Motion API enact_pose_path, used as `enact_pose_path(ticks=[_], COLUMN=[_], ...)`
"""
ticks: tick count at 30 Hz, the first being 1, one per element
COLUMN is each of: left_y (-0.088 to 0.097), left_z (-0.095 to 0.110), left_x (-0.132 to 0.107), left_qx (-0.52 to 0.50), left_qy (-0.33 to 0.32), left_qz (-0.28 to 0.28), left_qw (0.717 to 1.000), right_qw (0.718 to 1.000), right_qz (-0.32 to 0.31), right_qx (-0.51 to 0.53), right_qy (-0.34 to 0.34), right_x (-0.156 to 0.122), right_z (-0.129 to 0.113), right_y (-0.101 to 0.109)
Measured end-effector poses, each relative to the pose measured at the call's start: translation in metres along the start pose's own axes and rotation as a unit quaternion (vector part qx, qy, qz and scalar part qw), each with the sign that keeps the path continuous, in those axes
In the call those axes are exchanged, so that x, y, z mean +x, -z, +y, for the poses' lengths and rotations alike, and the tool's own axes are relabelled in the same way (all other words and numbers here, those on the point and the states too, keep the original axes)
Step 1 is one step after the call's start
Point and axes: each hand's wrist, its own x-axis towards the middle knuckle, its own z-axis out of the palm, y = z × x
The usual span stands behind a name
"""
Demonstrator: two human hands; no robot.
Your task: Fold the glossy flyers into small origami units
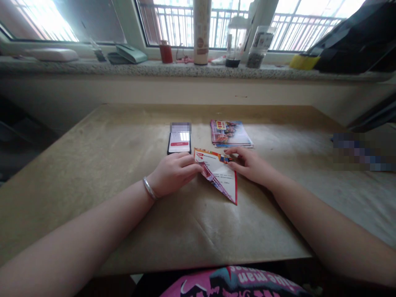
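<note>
A printed sheet of paper (pixel 220 170) lies on the table in front of me, one side folded over diagonally so that a purple patterned strip shows. My left hand (pixel 177 170), a silver bangle on its wrist, pinches the fold at the sheet's left edge. At the upper right of the sheet rests my right hand (pixel 246 163), fingers spread and touching the paper. Just beyond my left hand lies a phone (pixel 180 140) with its screen lit. A stack of colourful printed sheets (pixel 231 133) sits behind the paper, slightly to the right.
The table (pixel 123 231) has a tan cover. Along the granite windowsill (pixel 123 71) stand a tall cylinder (pixel 201 33), a red bottle (pixel 166 53), a clear cup (pixel 235 45), another clear container (pixel 260 47) and a glasses case (pixel 131 53). A black bag (pixel 349 41) is at the right.
</note>
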Motion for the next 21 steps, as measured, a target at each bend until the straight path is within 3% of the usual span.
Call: enact_pose_path(ticks=[8,16,21], left_y=[-0.0043,-0.0051,-0.0086], left_z=[-0.0030,-0.0047,-0.0061], left_x=[-0.0011,0.0031,0.0006], left_qx=[-0.065,-0.115,-0.119], left_qy=[0.092,0.124,0.136], left_qz=[-0.066,-0.112,-0.124], left_qw=[0.991,0.979,0.976], right_qw=[0.999,0.997,0.991], right_qz=[0.001,-0.008,-0.017], right_qx=[0.044,0.046,0.105], right_qy=[-0.016,-0.059,-0.077], right_x=[0.0029,0.0028,0.0019], right_z=[-0.0025,-0.0026,-0.0057], right_y=[-0.0069,-0.0069,-0.0088])
